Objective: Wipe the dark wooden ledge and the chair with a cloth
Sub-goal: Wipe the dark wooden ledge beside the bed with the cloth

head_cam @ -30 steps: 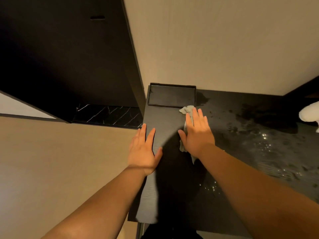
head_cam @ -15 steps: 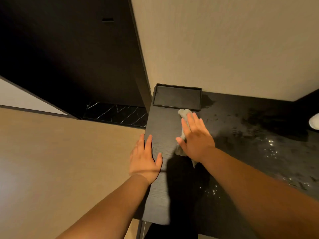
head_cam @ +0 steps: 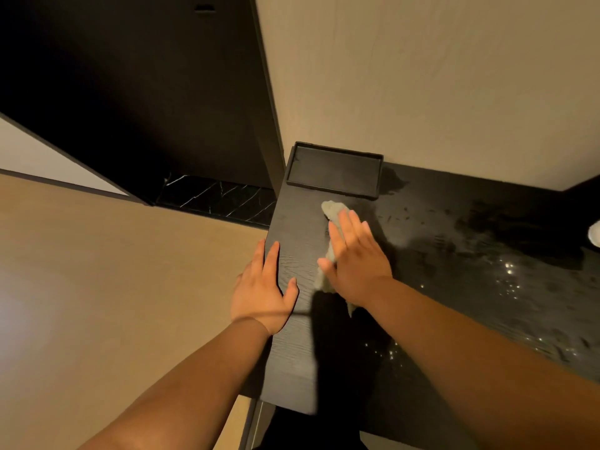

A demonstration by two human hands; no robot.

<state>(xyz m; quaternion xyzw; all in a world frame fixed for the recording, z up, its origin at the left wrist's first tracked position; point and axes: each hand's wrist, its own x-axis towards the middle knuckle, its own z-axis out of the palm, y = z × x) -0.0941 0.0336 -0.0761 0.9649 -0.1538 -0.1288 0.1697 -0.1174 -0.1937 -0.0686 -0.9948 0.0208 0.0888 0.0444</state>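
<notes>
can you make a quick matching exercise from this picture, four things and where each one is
Things:
1. pale grey cloth
2. shallow black rectangular tray
3. left hand
4. white rounded object

Places:
A. at the right frame edge
B. flat on the left edge of the dark wooden ledge
C. under the right hand
D. against the beige wall

Pairs: 1-C, 2-D, 3-B, 4-A

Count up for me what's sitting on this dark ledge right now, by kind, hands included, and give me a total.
Bare hands pressed flat on the dark wooden ledge: 2, the left hand and the right hand
Crumpled pale grey-green cloth, under the right hand: 1
Shallow black rectangular tray, against the wall: 1
White object, cut off by the frame's right edge, kind unclear: 1
Total: 5
</notes>
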